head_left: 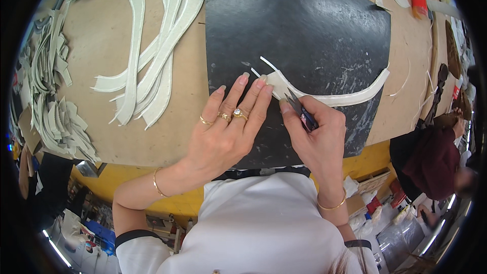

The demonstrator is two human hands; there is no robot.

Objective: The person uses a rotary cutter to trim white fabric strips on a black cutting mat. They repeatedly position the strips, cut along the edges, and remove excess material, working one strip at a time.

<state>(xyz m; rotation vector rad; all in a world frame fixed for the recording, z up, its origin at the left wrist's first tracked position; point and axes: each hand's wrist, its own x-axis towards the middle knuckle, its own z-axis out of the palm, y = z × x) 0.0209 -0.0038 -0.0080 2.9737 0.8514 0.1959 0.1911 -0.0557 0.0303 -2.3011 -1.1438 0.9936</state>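
A: Where is the curved white strip [350,99]?

B: Its left end is under the fingertips of the left hand [223,127]; the rest bends away past the right hand [322,134], to its right

A: And how are the hands?

B: The left lies flat, fingers stretched out and not gripping; the right is closed around small dark snips [308,119], blades angled at the strip, near the left fingertips

A: What could go wrong?

B: Likely a nicked fingertip or a cut into the strip's body, if the blades slip or the left fingers press too lightly and the end shifts

A: What lies around?

B: Beneath both hands, a black mat [284,30]; beyond the left hand, more pale strips [134,45]; farther left, bundled pale pieces [45,86]; far beyond the right hand, a red-labelled bottle [418,0]
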